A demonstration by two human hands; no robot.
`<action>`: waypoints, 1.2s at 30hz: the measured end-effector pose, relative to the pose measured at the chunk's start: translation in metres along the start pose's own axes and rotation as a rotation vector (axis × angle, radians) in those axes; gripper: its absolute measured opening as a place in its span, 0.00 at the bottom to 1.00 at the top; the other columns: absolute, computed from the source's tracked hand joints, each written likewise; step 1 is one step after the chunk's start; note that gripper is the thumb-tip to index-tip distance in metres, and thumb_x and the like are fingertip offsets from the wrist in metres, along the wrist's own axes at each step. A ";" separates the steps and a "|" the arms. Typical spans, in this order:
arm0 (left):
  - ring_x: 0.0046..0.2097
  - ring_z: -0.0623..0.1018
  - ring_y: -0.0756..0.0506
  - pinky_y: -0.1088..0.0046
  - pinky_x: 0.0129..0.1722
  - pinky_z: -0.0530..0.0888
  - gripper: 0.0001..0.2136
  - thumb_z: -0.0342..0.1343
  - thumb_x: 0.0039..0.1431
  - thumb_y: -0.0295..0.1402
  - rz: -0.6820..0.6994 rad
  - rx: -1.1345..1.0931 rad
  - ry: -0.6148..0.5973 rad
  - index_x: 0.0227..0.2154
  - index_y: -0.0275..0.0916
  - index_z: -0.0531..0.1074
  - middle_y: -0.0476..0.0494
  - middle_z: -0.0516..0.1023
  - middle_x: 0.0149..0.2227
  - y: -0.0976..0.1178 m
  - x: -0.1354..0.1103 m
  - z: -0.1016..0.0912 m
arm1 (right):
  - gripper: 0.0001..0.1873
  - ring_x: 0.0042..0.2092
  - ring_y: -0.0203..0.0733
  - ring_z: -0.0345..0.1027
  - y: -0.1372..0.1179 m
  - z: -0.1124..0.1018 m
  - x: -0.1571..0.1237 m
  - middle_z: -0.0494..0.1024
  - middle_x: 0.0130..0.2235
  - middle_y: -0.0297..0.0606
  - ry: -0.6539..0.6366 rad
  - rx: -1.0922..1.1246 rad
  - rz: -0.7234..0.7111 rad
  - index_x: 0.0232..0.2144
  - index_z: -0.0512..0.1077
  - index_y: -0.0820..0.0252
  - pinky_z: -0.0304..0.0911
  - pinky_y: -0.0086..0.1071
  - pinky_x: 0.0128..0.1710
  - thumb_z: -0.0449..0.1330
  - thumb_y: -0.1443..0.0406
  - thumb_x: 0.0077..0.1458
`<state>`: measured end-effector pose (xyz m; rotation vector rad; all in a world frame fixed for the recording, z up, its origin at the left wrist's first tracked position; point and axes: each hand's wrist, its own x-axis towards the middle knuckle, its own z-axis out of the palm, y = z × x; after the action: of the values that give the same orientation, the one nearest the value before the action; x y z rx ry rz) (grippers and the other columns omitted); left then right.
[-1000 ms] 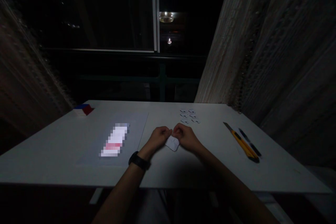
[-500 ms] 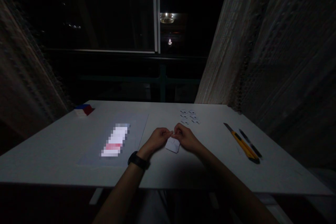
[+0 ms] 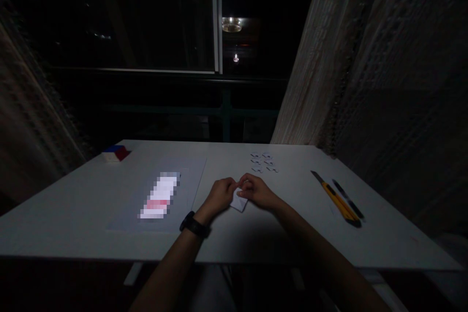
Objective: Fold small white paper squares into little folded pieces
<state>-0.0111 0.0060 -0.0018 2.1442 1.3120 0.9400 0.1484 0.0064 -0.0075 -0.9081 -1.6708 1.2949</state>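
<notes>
My left hand [image 3: 220,194] and my right hand [image 3: 257,191] meet at the middle of the white table [image 3: 256,234]. Both pinch a small white piece of paper [image 3: 238,202] between their fingertips, its lower corner hanging toward the tabletop. A dark watch sits on my left wrist. Several small cut paper pieces [image 3: 263,162] lie in a cluster just beyond my right hand.
A yellow utility knife [image 3: 336,199] and a dark pen [image 3: 348,199] lie at the right. A large sheet with a blurred patch [image 3: 161,195] lies left of my hands. A red, white and blue cube [image 3: 115,153] sits at the far left corner. Curtains hang at both sides of a dark window.
My hands have closed in slightly and the paper piece between them looks smaller and more folded. Nothing else on the table has moved.
</notes>
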 end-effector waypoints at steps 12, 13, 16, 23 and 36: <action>0.25 0.68 0.50 0.75 0.27 0.59 0.12 0.46 0.55 0.33 0.012 -0.001 -0.003 0.22 0.36 0.70 0.47 0.71 0.21 0.003 0.000 0.001 | 0.14 0.20 0.29 0.51 0.003 0.005 0.001 0.59 0.18 0.22 0.024 -0.008 -0.015 0.25 0.58 0.58 0.47 0.24 0.21 0.62 0.64 0.38; 0.26 0.68 0.49 0.75 0.27 0.59 0.11 0.46 0.55 0.33 0.015 -0.001 -0.007 0.23 0.36 0.70 0.47 0.71 0.22 0.003 0.000 0.000 | 0.14 0.20 0.29 0.51 0.003 0.005 0.001 0.59 0.18 0.22 0.031 -0.016 -0.014 0.25 0.58 0.57 0.46 0.24 0.20 0.62 0.64 0.38; 0.26 0.68 0.49 0.75 0.26 0.58 0.12 0.46 0.56 0.35 0.027 -0.009 -0.026 0.24 0.36 0.70 0.47 0.72 0.22 0.005 -0.001 0.000 | 0.14 0.21 0.29 0.50 0.003 0.005 0.001 0.58 0.18 0.22 0.065 -0.042 -0.006 0.24 0.57 0.57 0.46 0.24 0.20 0.61 0.66 0.37; 0.24 0.65 0.50 0.75 0.25 0.57 0.17 0.43 0.57 0.41 -0.001 -0.069 -0.021 0.22 0.36 0.69 0.49 0.68 0.20 0.007 -0.003 0.000 | 0.14 0.21 0.29 0.50 0.006 0.004 0.001 0.58 0.20 0.22 0.054 -0.032 -0.006 0.24 0.56 0.57 0.45 0.24 0.20 0.60 0.68 0.37; 0.25 0.66 0.51 0.76 0.25 0.58 0.15 0.48 0.54 0.42 -0.016 -0.080 0.022 0.24 0.35 0.71 0.49 0.70 0.21 0.003 -0.003 -0.001 | 0.22 0.22 0.30 0.56 0.001 0.003 -0.001 0.63 0.20 0.22 0.001 0.054 0.019 0.27 0.55 0.56 0.51 0.24 0.22 0.65 0.64 0.33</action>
<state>-0.0113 0.0026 0.0001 2.0660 1.2787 0.9953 0.1460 0.0046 -0.0088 -0.8941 -1.6224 1.3459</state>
